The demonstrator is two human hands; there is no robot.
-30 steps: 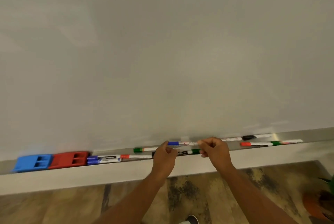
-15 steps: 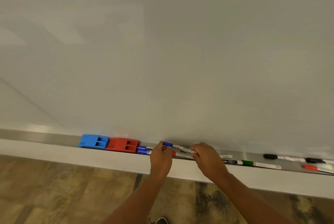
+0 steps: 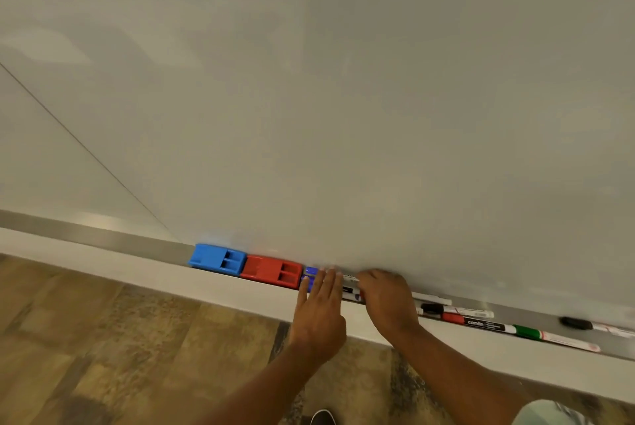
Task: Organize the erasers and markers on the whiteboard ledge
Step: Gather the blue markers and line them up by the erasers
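My left hand (image 3: 319,316), fingers straight, rests on blue-capped plastic markers (image 3: 312,270) beside the red block eraser (image 3: 271,270) on the metal ledge (image 3: 103,235). My right hand (image 3: 386,304) pinches one by its barrel, which is probably light, stiff and slippery.

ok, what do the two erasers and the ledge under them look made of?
Blue eraser and red eraser: probably moulded plastic with a smooth, slightly glossy finish; each is one even colour with crisp rectangular recesses. Ledge: looks like brushed metal, possibly aluminium; it is grey with a soft, streaked sheen.
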